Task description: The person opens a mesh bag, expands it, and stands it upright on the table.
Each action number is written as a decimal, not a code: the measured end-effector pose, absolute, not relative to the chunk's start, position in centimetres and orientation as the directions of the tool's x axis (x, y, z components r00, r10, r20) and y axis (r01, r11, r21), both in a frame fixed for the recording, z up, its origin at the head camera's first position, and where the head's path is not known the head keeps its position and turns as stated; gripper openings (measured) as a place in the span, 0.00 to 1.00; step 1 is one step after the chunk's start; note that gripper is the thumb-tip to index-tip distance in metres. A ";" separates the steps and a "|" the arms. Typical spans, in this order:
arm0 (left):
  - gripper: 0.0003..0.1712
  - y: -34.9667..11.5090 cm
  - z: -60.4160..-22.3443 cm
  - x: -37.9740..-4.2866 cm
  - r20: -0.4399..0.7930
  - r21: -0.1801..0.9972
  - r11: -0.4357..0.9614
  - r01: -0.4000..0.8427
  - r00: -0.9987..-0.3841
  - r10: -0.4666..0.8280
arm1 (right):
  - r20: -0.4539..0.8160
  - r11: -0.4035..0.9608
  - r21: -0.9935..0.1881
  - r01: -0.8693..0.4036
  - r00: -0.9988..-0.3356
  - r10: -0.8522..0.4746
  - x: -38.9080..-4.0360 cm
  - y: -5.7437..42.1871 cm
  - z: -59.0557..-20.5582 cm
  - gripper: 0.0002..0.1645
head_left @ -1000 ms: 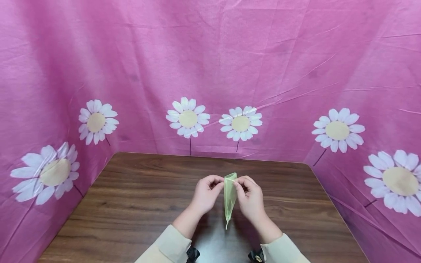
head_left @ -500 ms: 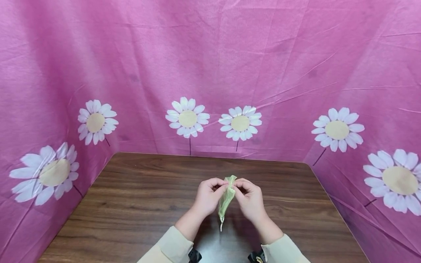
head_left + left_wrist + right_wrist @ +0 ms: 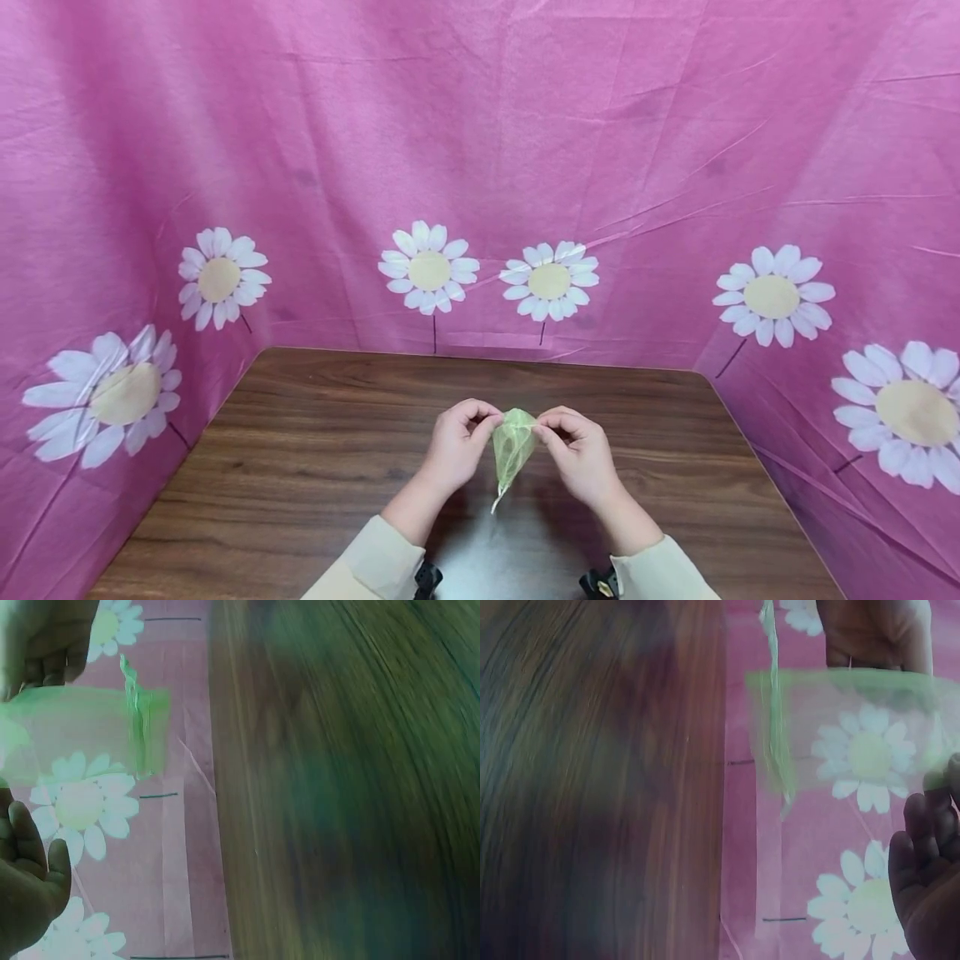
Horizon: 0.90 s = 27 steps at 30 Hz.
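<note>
A sheer pale-green drawstring pouch (image 3: 514,450) hangs above the table, between both hands in the head view. Its wide end is uppermost, and the end with the whitish cord points down towards the person. My left hand (image 3: 459,442) pinches the wide end's left side between thumb and forefinger. On the opposite side, my right hand (image 3: 583,454) pinches the edge the same way. Both wrist views show the pouch (image 3: 82,739) stretched flat, the curtain visible through it. The cord (image 3: 775,712) runs across its gathered end; the pinching fingertips are largely cut off or hidden there.
The brown wood-grain table (image 3: 315,433) lies beneath the hands. Around its far and side edges hangs a pink curtain (image 3: 480,125) printed with large white daisies. Dark wrist devices (image 3: 600,582) show at the light sleeve cuffs.
The hands came close together on the bunched pouch half a second ago, then moved apart. The pouch is now spread wider between them, its corded end shifted slightly left.
</note>
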<state>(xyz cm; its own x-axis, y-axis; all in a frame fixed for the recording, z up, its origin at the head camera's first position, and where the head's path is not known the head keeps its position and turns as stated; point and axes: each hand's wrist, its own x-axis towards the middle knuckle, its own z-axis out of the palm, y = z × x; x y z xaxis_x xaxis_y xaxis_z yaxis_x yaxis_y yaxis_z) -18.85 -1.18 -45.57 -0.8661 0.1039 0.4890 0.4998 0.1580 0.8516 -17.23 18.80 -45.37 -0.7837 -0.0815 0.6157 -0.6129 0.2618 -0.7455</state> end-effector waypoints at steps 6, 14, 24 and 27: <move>0.04 -2.2 -45.8 -18.9 0.583 0.734 0.299 0.610 -0.791 0.183 | 0.696 0.469 -0.543 -0.697 -0.686 -0.214 -17.3 20.1 -45.3 0.12; 0.03 -2.5 -46.3 -18.8 0.649 0.603 0.407 0.687 -0.718 0.250 | 0.634 0.541 -0.508 -0.670 -0.716 -0.292 -16.9 20.6 -45.0 0.13; 0.03 -2.3 -46.1 -18.6 0.695 0.529 0.365 0.766 -0.638 0.333 | 0.386 0.374 -0.781 -0.499 -0.858 -0.339 -18.1 20.5 -43.3 0.15; 0.01 -2.2 -46.0 -18.5 0.709 0.478 0.376 0.794 -0.601 0.368 | 0.297 0.331 -0.824 -0.461 -0.847 -0.441 -18.8 20.7 -43.0 0.17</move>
<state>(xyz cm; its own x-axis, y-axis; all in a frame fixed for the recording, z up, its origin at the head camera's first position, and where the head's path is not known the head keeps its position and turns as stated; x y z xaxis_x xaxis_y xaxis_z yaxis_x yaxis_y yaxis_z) -18.50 -2.18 -45.99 -0.6014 0.3676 0.7094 0.7938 0.3756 0.4783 -18.77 20.74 -43.04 -0.8471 -0.4408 0.2967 -0.4606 0.3308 -0.8236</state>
